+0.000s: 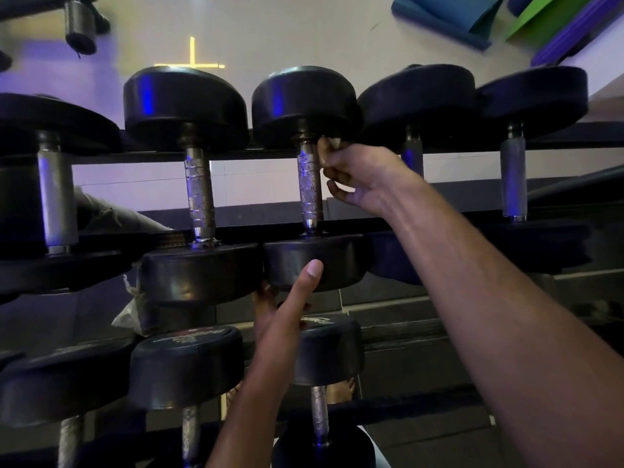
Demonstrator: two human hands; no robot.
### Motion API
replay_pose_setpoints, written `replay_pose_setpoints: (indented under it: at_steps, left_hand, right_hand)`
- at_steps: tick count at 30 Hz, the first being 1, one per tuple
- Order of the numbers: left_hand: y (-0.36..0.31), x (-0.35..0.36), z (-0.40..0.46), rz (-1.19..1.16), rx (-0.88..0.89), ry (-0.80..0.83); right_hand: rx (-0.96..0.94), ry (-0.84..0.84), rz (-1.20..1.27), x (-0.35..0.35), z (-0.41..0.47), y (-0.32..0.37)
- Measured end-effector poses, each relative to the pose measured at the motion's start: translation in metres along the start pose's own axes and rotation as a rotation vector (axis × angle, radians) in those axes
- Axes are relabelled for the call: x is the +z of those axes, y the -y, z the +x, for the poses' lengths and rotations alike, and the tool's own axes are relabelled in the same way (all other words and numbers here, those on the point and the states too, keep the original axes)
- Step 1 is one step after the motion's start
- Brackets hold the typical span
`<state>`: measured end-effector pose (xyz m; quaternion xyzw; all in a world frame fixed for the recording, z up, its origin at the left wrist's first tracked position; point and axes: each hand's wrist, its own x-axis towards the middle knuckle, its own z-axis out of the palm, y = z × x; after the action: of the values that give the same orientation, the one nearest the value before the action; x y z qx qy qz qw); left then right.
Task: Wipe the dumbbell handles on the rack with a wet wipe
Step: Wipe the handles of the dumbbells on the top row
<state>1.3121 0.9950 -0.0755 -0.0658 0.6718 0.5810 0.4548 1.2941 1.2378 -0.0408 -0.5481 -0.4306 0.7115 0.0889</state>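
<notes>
Lower middle of the frame, the left hand (287, 309) was cupped under the near head of the dumbbell (309, 184), thumb up against its side. Further up, the right hand (358, 177) was at the top of the knurled handle (310, 190), fingers curled round a bunched-up wet wipe (329, 143). That dumbbell sat mid-frame on the rack's (439, 221) upper row.

Five black rubber-headed dumbbells with metal handles (310, 184) are counted on the upper tier of the dark metal rack (236, 153). Four more black dumbbells (187, 366) are seen on the lower tier. Two bare hands (358, 177) are counted. Three rolled mats (449, 15), blue, green and purple, are seen above.
</notes>
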Motion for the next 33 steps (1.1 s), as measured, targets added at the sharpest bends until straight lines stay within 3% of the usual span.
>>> replay_pose_setpoints:
  at_steps: [6, 13, 19, 23, 25, 27, 30, 31, 33]
  left_hand:
    - [0.001, 0.000, -0.001, 0.007, 0.003, 0.010]
    - [0.000, -0.001, -0.001, 0.002, -0.006, 0.021]
    - [0.000, -0.001, -0.001, 0.010, 0.003, 0.026]
    - [0.000, 0.001, -0.001, 0.010, -0.004, 0.008]
    - [-0.001, 0.000, -0.002, 0.014, -0.006, 0.019]
    - [-0.001, -0.001, -0.003, 0.017, 0.002, 0.034]
    - [0.000, -0.002, -0.003, 0.027, 0.013, 0.039]
    - [0.001, -0.002, -0.003, 0.030, 0.015, 0.034]
    - [0.002, -0.003, -0.004, 0.034, 0.021, 0.030]
  right_hand:
    - [0.087, 0.085, -0.200, -0.013, 0.001, 0.000]
    - [0.083, 0.178, -0.653, -0.021, -0.008, -0.008]
    - [0.056, 0.250, -0.732, -0.026, -0.022, -0.011]
    - [0.018, 0.146, -0.859, -0.025, -0.034, -0.014]
    - [-0.058, 0.095, -0.947, -0.025, -0.042, -0.008]
    - [-0.170, 0.146, -1.000, -0.026, -0.053, 0.006]
    - [-0.430, 0.294, -0.779, -0.013, -0.066, 0.030]
    - [-0.566, 0.269, -0.814, -0.005, -0.065, 0.036]
    - [-0.858, 0.080, -1.153, 0.009, -0.056, 0.043]
